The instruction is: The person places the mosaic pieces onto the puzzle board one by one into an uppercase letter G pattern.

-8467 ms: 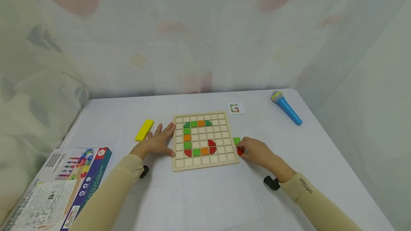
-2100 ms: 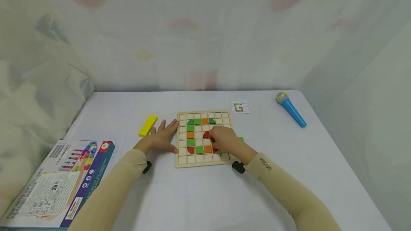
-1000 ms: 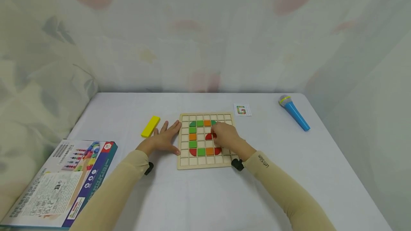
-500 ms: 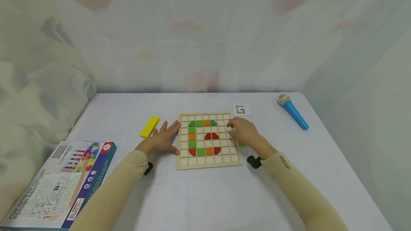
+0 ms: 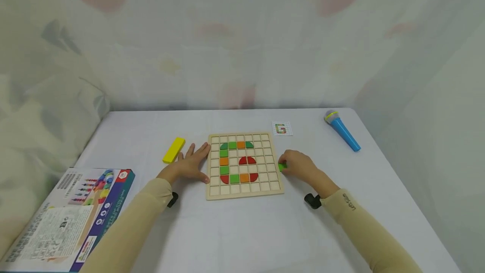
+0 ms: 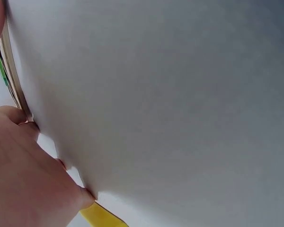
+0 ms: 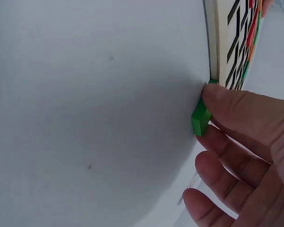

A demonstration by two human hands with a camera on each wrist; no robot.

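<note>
A wooden grid board lies mid-table, with green, orange and red tiles set in its cells. My left hand lies flat with spread fingers against the board's left edge; in the left wrist view the hand fills the lower left. My right hand is just off the board's right edge. In the right wrist view its fingertips pinch a small green tile that lies on the table; the same green tile peeks out by the board.
A yellow block lies left of my left hand, and shows again. A pattern card and a blue toy microphone sit at the back right. A printed box lies at the near left corner.
My right hand has left the board's middle, where a red tile now lies, and moved right and down to the green tile beside the board. My left hand has stayed put.
</note>
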